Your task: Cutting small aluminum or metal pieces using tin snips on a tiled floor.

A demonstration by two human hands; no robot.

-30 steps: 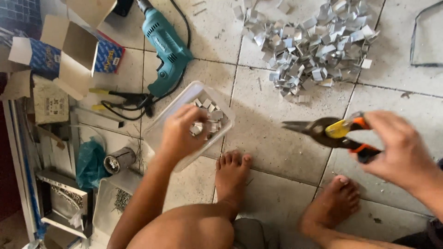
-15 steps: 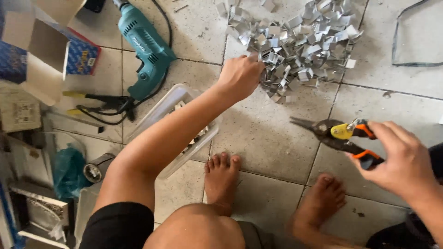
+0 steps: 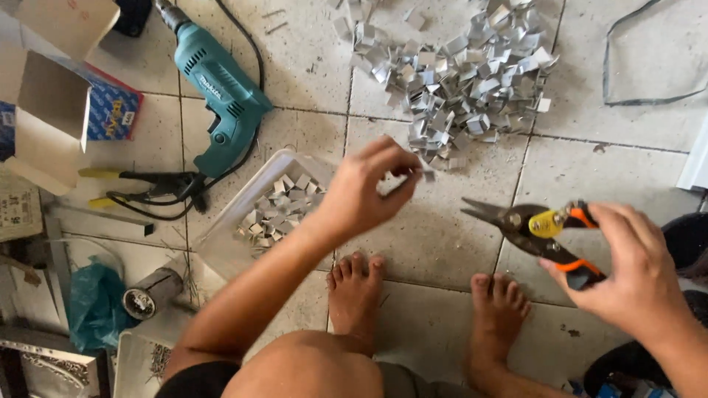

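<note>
Left hand (image 3: 365, 193) pinches a metal clip (image 3: 426, 174) just off the pile (image 3: 461, 81); right hand (image 3: 638, 276) clamps snips (image 3: 538, 228), blades apart, ready beside it.

drill: teal power drill (image 3: 221, 96) lying on the floor tiles (image 3: 295, 59)
box: open cardboard box (image 3: 48, 110), left of the drill
pliers: yellow-handled pair (image 3: 144, 184) below the drill
bag: teal plastic bag (image 3: 92, 306), lower left

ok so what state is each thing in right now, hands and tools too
left hand: raised, pinching a small metal piece
right hand: gripping the snips' handles
tin snips: blades slightly open, off the floor
clear tray: tilted, partly filled with cut pieces
pile of metal pieces: loose heap on the floor
drill: lying on its side
cardboard box: flaps open
</note>
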